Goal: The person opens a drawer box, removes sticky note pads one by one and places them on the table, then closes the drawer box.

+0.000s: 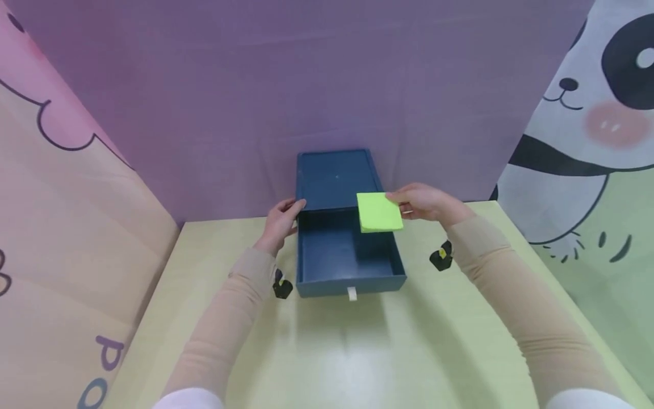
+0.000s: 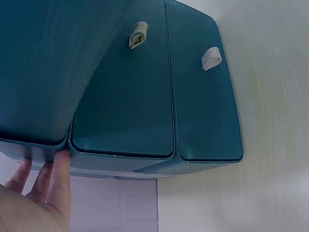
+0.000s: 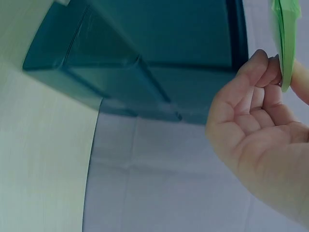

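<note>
The right hand [image 1: 421, 200] pinches a lime-green sticky-note pad [image 1: 380, 213] by its edge, above the pulled-out top drawer [image 1: 327, 255] of a dark-blue cabinet [image 1: 334, 180]. The left hand [image 1: 280, 223], fingers extended, touches the cabinet's left side. The cabinet stands near the surface's [image 1: 357, 363] far edge.

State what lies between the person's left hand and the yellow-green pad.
In the head view, the back of the open blue drawer and the cabinet's front top edge lie between the left hand and yellow-green pad.
</note>
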A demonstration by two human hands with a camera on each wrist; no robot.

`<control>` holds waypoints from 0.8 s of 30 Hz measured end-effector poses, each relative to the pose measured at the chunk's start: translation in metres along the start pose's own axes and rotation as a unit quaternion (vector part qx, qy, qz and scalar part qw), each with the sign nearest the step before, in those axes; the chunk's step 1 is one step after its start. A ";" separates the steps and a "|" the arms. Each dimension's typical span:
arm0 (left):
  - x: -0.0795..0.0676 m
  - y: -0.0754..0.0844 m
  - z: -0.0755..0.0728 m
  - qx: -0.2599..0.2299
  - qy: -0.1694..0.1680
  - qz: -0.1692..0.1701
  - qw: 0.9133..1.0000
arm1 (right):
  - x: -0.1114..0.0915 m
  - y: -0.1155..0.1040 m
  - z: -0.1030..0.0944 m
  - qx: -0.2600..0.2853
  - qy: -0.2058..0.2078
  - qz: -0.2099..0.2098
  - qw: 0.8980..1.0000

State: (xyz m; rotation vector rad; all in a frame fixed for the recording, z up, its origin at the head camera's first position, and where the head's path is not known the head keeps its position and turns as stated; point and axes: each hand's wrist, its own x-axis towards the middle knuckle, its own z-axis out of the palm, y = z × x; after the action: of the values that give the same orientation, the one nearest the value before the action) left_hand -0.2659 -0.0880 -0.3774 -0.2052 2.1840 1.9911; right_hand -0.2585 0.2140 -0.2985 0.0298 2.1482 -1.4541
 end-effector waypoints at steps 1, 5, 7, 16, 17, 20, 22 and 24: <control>0.001 0.001 0.000 0.000 0.001 0.002 1.000 | 0.000 0.002 -0.004 -0.001 0.004 -0.003 1.000; 0.004 0.004 0.002 -0.002 0.002 0.012 1.000 | -0.002 0.007 -0.017 0.012 0.010 -0.008 1.000; 0.005 0.005 0.003 -0.003 0.002 0.011 1.000 | -0.002 0.011 -0.024 0.027 0.000 -0.009 1.000; 0.004 0.004 0.007 -0.004 0.001 0.006 1.000 | -0.014 0.029 -0.056 0.041 -0.015 0.005 0.999; 0.004 0.004 0.006 -0.004 0.001 0.007 1.000 | -0.016 0.031 -0.060 0.039 -0.015 0.004 0.999; 0.005 0.005 0.007 -0.007 0.003 0.011 1.000 | -0.021 0.037 -0.074 0.046 -0.017 -0.001 0.999; 0.006 0.006 0.007 -0.008 0.002 0.013 1.000 | -0.022 0.045 -0.082 0.058 -0.014 -0.005 0.998; 0.006 0.007 0.008 -0.008 0.002 0.012 1.000 | -0.022 0.055 -0.089 0.074 -0.008 -0.007 0.997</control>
State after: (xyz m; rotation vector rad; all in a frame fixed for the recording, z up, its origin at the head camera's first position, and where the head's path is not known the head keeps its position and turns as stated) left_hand -0.2729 -0.0796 -0.3724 -0.1879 2.1842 2.0230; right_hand -0.2601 0.3201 -0.3118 0.0570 2.0276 -1.6120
